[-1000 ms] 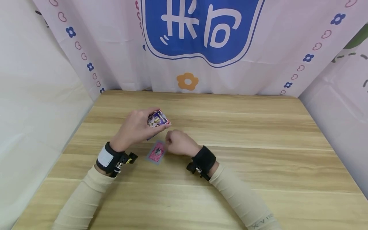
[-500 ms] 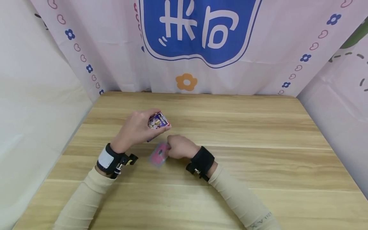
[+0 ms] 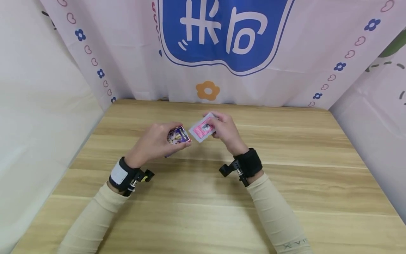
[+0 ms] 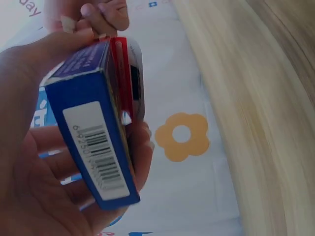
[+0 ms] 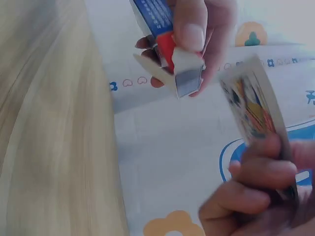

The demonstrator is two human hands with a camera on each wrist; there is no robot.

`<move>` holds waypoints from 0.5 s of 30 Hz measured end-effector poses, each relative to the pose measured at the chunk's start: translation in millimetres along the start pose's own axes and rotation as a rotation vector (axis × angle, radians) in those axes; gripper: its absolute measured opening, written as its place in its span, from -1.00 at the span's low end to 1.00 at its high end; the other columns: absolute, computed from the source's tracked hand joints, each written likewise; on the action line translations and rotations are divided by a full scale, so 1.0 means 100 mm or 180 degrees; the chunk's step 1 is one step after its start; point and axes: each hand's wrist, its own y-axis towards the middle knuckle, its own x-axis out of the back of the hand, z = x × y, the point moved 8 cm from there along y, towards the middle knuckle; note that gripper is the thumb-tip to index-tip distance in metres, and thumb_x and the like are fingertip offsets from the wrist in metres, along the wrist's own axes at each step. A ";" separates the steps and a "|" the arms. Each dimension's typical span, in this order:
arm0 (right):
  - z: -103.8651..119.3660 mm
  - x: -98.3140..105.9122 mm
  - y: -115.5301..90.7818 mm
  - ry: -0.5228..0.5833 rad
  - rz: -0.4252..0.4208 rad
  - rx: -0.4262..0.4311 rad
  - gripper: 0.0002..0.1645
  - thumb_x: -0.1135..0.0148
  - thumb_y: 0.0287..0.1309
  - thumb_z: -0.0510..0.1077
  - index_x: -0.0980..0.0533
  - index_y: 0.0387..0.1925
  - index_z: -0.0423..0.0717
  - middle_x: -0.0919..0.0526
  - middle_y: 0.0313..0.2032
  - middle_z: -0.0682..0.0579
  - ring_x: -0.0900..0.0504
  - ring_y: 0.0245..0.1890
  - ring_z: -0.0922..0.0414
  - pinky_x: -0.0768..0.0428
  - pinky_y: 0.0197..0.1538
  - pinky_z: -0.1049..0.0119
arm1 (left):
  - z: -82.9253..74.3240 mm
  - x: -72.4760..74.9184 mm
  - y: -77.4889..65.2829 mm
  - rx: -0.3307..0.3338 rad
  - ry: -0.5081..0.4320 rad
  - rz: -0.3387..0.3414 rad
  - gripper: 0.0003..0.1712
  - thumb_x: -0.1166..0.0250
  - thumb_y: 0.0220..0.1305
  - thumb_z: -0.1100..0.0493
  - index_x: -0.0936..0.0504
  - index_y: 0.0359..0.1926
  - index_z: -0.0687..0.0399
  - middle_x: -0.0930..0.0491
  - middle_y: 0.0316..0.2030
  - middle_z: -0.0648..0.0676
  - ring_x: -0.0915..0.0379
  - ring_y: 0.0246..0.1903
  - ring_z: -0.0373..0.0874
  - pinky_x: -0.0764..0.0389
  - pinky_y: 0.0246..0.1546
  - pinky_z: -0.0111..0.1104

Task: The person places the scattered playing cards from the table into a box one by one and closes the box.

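My left hand (image 3: 155, 141) grips a purple-and-blue playing card box (image 3: 178, 136) above the table, fingers and thumb on opposite sides. A barcode marks the box's blue end (image 4: 98, 152) in the left wrist view. At its other end, in the right wrist view, pale flaps (image 5: 156, 71) stand out. Beside it, my right hand (image 3: 226, 132) pinches a playing card (image 3: 202, 129) with a pink patterned back and grey border, thumb on top. A court figure shows on the card's face (image 5: 253, 105) in the right wrist view. Whether several cards are stacked there, I cannot tell.
Below both hands lies the wood-grain table (image 3: 203, 197). A white cloth (image 3: 247, 88) with a blue emblem and an orange flower hangs along its far edge. Pale sheets (image 3: 41, 116) border the table's sides.
My right hand has lifted the card off the table and carried it away from me and rightward, to beside the box. The left hand has stayed nearly in place.
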 end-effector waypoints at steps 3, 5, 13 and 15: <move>0.00 -0.06 -0.01 -0.0170 0.0280 -0.0027 -0.57 -0.02 0.57 -0.14 -0.57 0.31 -0.11 -0.68 -0.04 -0.12 -0.62 -0.31 0.20 -0.56 -0.32 0.46 | -0.06 -0.04 0.00 -0.0143 -0.0069 0.0132 -0.25 -0.59 0.11 -0.26 -0.71 0.18 0.11 -0.80 -0.26 0.07 -0.60 -0.46 -0.25 -0.57 -0.47 -0.43; 0.01 -0.10 -0.02 -0.0320 0.0365 0.0048 -0.58 -0.01 0.58 -0.14 -0.55 0.31 -0.13 -0.68 0.02 -0.15 -0.65 -0.24 0.17 -0.62 -0.26 0.44 | -0.09 -0.06 0.00 -0.0211 -0.0178 0.0224 -0.25 -0.60 0.10 -0.23 -0.71 0.21 0.10 -0.81 -0.20 0.06 -0.62 -0.42 -0.26 -0.60 -0.43 -0.42; 0.15 -0.11 -0.08 -0.0590 0.0177 0.0491 -0.60 -0.01 0.57 -0.16 -0.53 0.29 -0.16 -0.64 -0.01 -0.15 -0.58 -0.26 0.11 -0.56 -0.27 0.38 | -0.12 -0.04 0.00 -0.0155 -0.0365 0.0247 -0.27 -0.59 0.14 -0.20 -0.69 0.21 0.13 -0.79 -0.22 0.05 -0.61 -0.43 -0.27 -0.60 -0.45 -0.44; 0.18 -0.11 -0.10 -0.0697 0.0105 0.0609 -0.61 -0.01 0.57 -0.15 -0.53 0.28 -0.15 -0.63 -0.02 -0.14 -0.56 -0.27 0.09 -0.54 -0.29 0.34 | -0.11 -0.02 0.00 -0.0136 -0.0342 0.0195 -0.28 -0.60 0.14 -0.18 -0.69 0.19 0.15 -0.79 -0.24 0.05 -0.60 -0.45 -0.27 -0.59 -0.47 -0.45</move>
